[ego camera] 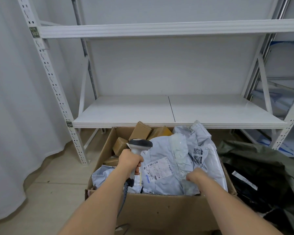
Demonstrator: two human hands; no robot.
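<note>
Rack: white steel shelving faces you at 12 o'clock.
Curtain: pale curtain at your 9 o'clock.
Floor: beige tiles at 7 o'clock.

white shelving behind; dark green sack at right

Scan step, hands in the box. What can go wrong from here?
1. The shipping label lies on a wrinkled grey mailer; the scanner in the left hand may misread it.
2. The scanner cable drops over the cardboard box rim and might snag on a lift.
3. The right hand grips only crumpled film near the mailer's edge; it could slip or tear.
</note>
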